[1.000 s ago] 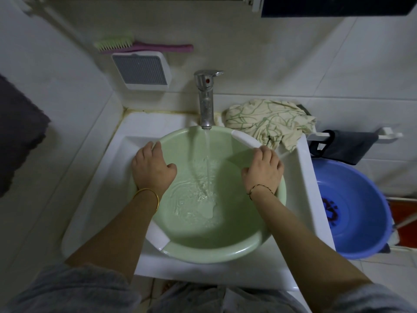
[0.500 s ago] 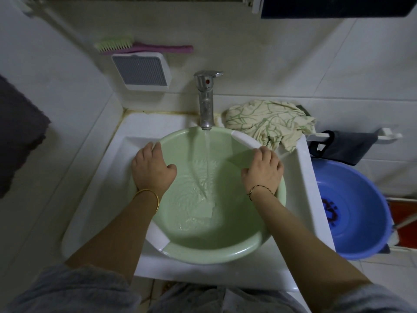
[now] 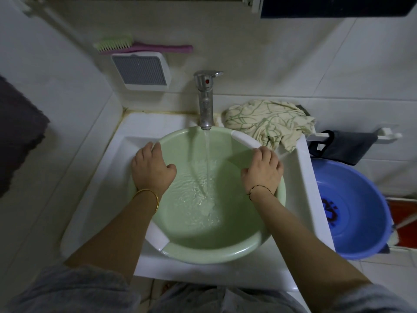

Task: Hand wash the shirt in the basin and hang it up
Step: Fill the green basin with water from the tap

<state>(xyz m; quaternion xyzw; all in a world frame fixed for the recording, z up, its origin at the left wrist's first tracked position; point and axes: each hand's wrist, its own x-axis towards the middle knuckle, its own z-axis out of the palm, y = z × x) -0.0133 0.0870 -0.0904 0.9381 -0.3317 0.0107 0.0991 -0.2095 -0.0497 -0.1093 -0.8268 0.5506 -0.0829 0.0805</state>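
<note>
One green basin, rim gripped by left hand and right hand; one crumpled shirt far right, long axis left-right.

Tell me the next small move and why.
Probably: lift the right hand off the rim of the basin and bring the shirt from the sink ledge into the water. The tap runs, water covers the basin's bottom, the left hand also holds the rim, and the shirt lies crumpled outside.

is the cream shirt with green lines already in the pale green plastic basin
No, the cream shirt with green lines lies on the white sink, outside the pale green plastic basin, which holds only water.
</note>
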